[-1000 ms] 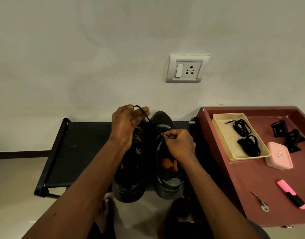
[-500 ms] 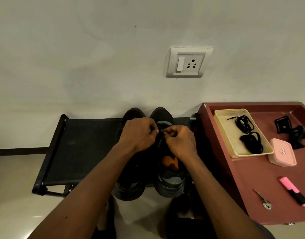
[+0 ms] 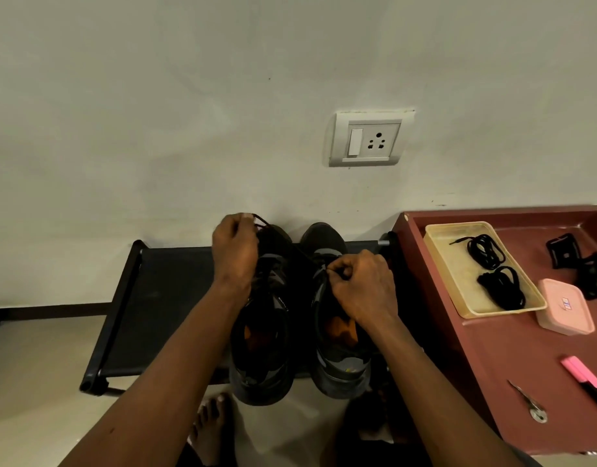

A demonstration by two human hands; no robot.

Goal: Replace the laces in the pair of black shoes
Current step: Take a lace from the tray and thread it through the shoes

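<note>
Two black shoes stand side by side on a low black rack (image 3: pixel 162 298), toes toward the wall: the left shoe (image 3: pixel 261 358) and the right shoe (image 3: pixel 337 362). My left hand (image 3: pixel 234 251) pinches a black lace (image 3: pixel 260 221) above the left shoe's toe. The lace runs taut across to the right shoe. My right hand (image 3: pixel 359 286) pinches the lace at the right shoe's eyelets. Two coiled black laces (image 3: pixel 492 264) lie in a cream tray (image 3: pixel 438 261) on the maroon table.
The maroon table (image 3: pixel 486 365) at the right carries a pink lidded box (image 3: pixel 565 306), black clips (image 3: pixel 580 261), a pink marker (image 3: pixel 585 380) and a small metal tool (image 3: pixel 528 401). A wall socket (image 3: pixel 369 139) is above. My bare foot (image 3: pixel 211 429) rests on the floor.
My left hand has moved from the right shoe's eyelets up and to the left, drawing the lace out. My right hand has stayed at the right shoe.
</note>
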